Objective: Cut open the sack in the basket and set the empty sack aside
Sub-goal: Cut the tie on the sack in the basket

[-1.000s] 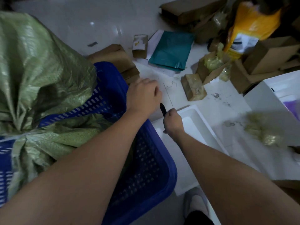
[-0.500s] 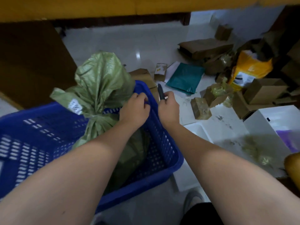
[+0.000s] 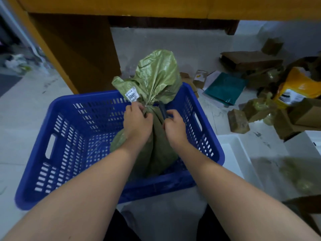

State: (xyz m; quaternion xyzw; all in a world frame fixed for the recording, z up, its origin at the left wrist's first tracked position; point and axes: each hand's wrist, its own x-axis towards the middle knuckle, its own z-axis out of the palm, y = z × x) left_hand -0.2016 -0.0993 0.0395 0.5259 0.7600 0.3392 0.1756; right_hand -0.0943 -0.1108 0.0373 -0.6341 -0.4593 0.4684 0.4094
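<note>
A green woven sack (image 3: pixel 157 79) stands upright in the blue slotted basket (image 3: pixel 69 129), tied at the neck, with a white label near the tie. My left hand (image 3: pixel 137 122) grips the sack just below the tied neck. My right hand (image 3: pixel 174 125) holds a dark cutter (image 3: pixel 163 110) whose tip points up against the right side of the neck. The sack's lower part is partly hidden by my forearms.
A wooden desk (image 3: pixel 78 54) stands behind the basket. To the right on the floor lie cardboard boxes (image 3: pixel 238 120), a teal mailer (image 3: pixel 225 87), a yellow bag (image 3: pixel 295 87) and a white tray (image 3: pixel 236 153). My legs are at the bottom.
My view has lifted and pulled back, showing the whole basket. Both hands moved from the basket's rim to the sack's tied neck, the cutter coming along in my right hand.
</note>
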